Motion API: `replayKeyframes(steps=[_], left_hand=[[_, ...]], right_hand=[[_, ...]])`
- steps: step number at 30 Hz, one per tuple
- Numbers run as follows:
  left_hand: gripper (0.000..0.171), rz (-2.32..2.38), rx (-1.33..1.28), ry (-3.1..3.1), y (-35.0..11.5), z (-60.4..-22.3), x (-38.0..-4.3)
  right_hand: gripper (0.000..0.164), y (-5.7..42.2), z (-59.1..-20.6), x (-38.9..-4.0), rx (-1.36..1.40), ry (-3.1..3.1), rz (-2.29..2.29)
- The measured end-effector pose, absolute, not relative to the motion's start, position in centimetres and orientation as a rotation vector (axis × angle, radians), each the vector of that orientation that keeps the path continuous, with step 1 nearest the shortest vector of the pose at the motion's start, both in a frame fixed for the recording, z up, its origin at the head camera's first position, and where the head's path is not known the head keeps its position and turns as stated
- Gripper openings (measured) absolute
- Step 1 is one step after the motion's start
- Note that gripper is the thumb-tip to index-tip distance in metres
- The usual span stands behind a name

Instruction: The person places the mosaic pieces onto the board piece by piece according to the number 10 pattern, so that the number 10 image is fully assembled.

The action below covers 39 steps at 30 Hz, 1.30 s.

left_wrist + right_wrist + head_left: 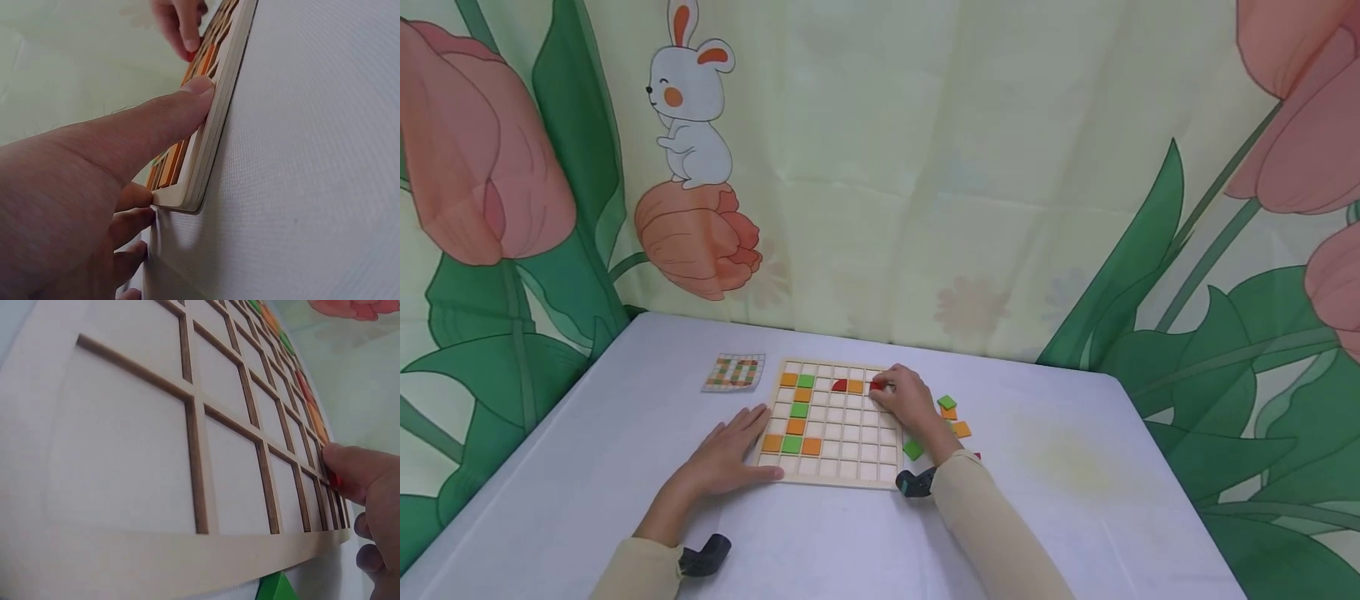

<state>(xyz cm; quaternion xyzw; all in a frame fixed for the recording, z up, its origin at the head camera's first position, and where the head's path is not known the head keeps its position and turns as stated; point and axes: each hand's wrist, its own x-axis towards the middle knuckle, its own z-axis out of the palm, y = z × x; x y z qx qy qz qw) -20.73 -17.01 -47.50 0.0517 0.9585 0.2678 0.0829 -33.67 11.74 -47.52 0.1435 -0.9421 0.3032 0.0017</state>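
A wooden grid board (850, 433) lies on the white table, with orange and green square tiles in its left columns. Along its far row sit a red quarter-round tile (840, 386) and an orange tile (855, 387). My right hand (913, 406) pinches another red tile (335, 480) between thumb and finger at the far right of the grid; whether it is seated in its cell I cannot tell. At the near left corner rests my left hand (724, 454), its fingers extended along the side and its thumb (197, 90) on the front rim.
A printed pattern card (734, 372) lies beyond the board's left side. Loose tiles, among them a green one (947, 402) and an orange one (961, 429), are scattered right of the board, partly behind my right wrist. A floral curtain (880, 167) hangs behind the table.
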Motion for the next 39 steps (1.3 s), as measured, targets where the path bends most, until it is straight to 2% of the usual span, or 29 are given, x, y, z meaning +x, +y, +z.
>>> replayKeyframes(steps=[10, 20, 30, 39], left_hand=[[0.106, 0.788, 0.139, 2.878, -16.7, -47.5, -20.8], [0.105, 0.779, 0.141, 2.878, -16.4, -47.5, -20.6], [0.106, 0.762, 0.157, 2.889, -16.5, -47.8, -20.7], [0.104, 0.773, 0.148, 2.889, -16.8, -47.4, -20.6]], right_hand=[[0.024, 11.4, -47.4, -33.6, 0.460, -2.967, 0.960], [0.011, 11.0, -46.6, -33.8, 0.281, -3.020, 1.044], [0.021, 11.2, -46.6, -33.5, 0.277, -2.999, 1.108], [0.017, 12.5, -46.4, -33.4, 0.247, -2.962, 1.125]])
